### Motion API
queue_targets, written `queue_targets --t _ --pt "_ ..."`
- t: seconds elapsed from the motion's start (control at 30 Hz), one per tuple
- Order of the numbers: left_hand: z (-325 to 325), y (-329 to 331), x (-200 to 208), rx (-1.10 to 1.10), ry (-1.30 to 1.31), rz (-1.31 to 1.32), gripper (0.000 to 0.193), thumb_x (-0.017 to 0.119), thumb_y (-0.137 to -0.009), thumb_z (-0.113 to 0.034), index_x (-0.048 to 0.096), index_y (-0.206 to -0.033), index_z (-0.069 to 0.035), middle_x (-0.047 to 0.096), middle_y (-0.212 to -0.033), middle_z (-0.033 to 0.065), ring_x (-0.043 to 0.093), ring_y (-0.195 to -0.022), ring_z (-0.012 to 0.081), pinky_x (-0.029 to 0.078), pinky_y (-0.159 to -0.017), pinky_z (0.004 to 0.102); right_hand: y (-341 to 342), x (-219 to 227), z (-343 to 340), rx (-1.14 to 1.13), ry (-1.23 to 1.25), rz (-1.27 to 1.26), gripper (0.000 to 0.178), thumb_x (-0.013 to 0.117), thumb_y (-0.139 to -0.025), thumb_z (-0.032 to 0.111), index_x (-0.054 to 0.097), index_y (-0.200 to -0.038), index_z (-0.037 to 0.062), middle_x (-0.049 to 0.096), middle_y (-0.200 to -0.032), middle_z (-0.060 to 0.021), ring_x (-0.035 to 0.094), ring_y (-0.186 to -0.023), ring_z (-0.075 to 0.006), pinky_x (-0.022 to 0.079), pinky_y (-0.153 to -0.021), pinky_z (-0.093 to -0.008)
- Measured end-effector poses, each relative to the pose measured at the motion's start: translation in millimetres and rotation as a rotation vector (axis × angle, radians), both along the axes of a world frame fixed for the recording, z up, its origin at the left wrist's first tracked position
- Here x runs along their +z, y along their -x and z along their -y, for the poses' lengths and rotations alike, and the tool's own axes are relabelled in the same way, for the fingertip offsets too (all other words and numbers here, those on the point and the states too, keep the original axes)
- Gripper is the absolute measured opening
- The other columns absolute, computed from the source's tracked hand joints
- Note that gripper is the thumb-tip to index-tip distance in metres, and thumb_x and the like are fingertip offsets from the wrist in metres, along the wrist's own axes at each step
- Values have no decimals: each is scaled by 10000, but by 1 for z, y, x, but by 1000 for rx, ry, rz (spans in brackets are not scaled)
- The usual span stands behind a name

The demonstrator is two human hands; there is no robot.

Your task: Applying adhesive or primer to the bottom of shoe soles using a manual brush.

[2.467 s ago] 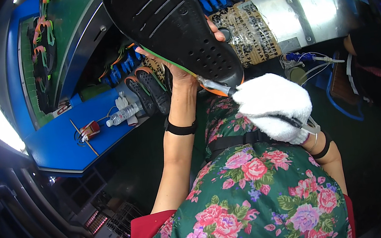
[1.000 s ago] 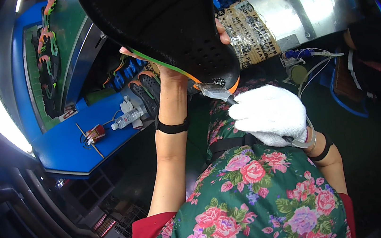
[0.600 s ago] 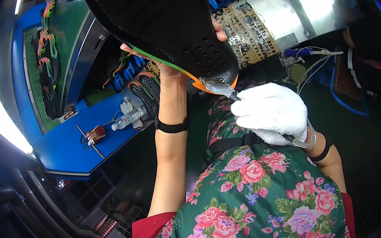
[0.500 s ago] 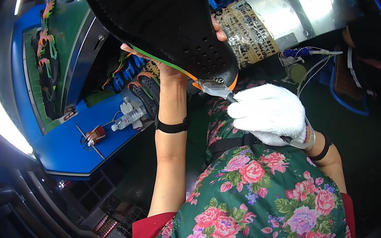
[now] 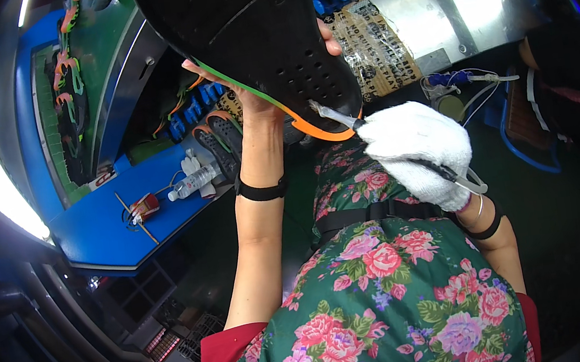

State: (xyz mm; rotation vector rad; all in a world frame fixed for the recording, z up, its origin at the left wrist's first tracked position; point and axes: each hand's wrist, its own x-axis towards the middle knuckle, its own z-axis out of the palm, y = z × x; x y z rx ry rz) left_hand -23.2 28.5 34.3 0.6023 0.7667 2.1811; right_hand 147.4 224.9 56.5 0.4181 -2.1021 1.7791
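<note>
**Shoe sole held up, tool tip at its heel edge**

The left hand (image 5: 250,95) is gripping a black shoe sole (image 5: 250,34) from beneath, fingers wrapped up around its underside, and is holding it raised close to the camera with the tread side facing the viewer. The sole is filling the upper middle of the view; a green and orange rim (image 5: 297,118) is running along its lower edge, and a patch of small round holes is showing near the heel end. A black band (image 5: 261,190) is sitting on the left wrist.

The right hand (image 5: 421,154), in a white knit glove, is closed around a thin tool (image 5: 333,116) with a pale tip. The tip is touching the sole at the orange part of the rim, just right of the holes. A thin tube or cord is trailing out of the back of the gloved fist; which it is cannot be told.

Below both forearms, a green floral garment (image 5: 390,292) is covering the person's lap.

To the left, a blue workbench (image 5: 100,226) is carrying a clear plastic bottle (image 5: 192,182), a small red object (image 5: 142,206), and two more soles (image 5: 220,142) lying just beside the bottle. A metal surface (image 5: 457,8) is shining at upper right, well apart from the hands.
</note>
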Motion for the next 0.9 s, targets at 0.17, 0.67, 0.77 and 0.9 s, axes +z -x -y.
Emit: queue_targets --t 0.17,0.67,0.77,0.9 --pt "-1 8 -6 -25 -87 16 1205 552 -658 -983 542 -1343 9 623 -1179 193 644 -1105 322 578 -921 451 6 3 4 54 4 -26 210 817 -764 -4 796 -959 72 782 -995 -95 752 -895 -258 598 -799 -340" --pt "-6 12 -5 -152 19 86 1334 363 -649 -1048 457 -1473 -3 640 -1168 299 713 -980 368 621 -835 479 18 -1 -9 396 205 5 173 815 -760 53 784 -925 94 784 -984 -68 756 -933 -290 593 -807 -374" --pt "-5 12 -8 -205 35 112 1329 341 -671 -1041 437 -1494 -2 641 -1168 321 728 -950 379 629 -819 484 20 -10 -2 196 -206 -209 232 808 -727 50 777 -953 95 782 -1014 -74 752 -959 -297 593 -813 -379" --pt "5 10 -7 -166 309 72 1275 289 -746 -1000 386 -1540 -7 636 -1172 374 752 -866 411 647 -770 496 23 -8 -1 480 -103 -169 296 760 -788 13 781 -1072 92 777 -1059 -73 740 -987 -270 598 -856 -386"
